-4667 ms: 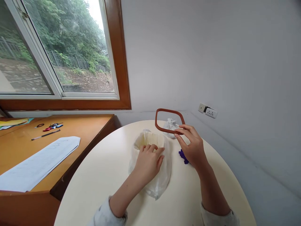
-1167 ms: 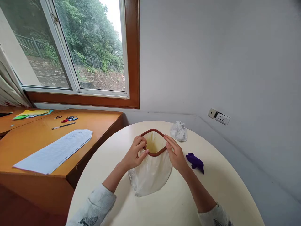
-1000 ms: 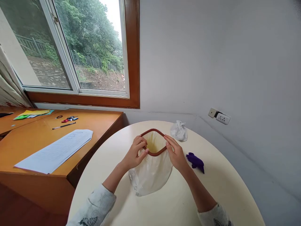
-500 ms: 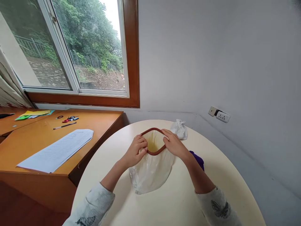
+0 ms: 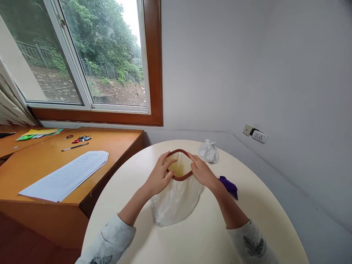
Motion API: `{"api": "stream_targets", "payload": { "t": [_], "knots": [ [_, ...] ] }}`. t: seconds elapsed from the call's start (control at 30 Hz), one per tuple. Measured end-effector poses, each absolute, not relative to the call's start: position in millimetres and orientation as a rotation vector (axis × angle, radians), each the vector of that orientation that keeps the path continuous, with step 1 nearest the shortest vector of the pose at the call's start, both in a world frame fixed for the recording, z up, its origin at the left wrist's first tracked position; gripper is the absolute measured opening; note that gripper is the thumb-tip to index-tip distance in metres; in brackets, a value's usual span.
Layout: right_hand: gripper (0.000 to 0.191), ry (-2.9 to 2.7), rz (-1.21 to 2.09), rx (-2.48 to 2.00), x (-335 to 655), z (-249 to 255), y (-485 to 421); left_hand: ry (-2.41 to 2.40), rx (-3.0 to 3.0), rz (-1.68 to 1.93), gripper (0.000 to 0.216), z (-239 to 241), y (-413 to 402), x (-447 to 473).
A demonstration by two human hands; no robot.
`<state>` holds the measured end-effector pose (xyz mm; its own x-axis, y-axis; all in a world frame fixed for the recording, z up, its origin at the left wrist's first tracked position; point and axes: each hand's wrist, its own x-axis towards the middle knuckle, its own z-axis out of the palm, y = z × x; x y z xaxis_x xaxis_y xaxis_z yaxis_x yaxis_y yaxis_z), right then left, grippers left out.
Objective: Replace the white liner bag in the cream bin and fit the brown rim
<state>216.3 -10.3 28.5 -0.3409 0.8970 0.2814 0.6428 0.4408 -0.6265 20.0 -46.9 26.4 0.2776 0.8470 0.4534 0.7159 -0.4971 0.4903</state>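
Brown ring (image 5: 180, 178) on bag-lined container (image 5: 176, 194), long axis left-right, left hand (image 5: 159, 176) and right hand (image 5: 202, 172) pressing its sides

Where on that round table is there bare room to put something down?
The near half of the round table, between the two sleeves and below the plastic-lined bin, is bare. So is its left edge beside the wooden desk. The far side is crowded: both hands press the brown ring, with a crumpled white bag and purple cloth close by.
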Motion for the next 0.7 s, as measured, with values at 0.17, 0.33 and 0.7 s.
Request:
{"api": "stream_targets", "payload": {
  "t": [0.17,0.33,0.7],
  "knots": [
    [0.051,-2.101,0.509,-1.281,217.2,25.4,-10.2,1.685,2.245,0.808,0.053,31.8,-48.5,22.6],
    [0.051,-2.108,0.49,-1.282,215.5,24.5,-11.4,1.696,2.206,0.766,0.053,31.4,-48.4,20.1],
    [0.052,-2.067,0.47,-1.252,213.5,9.1,-9.9,1.681,2.16,0.769,0.056,26.2,-47.0,19.6]
  ]
}}
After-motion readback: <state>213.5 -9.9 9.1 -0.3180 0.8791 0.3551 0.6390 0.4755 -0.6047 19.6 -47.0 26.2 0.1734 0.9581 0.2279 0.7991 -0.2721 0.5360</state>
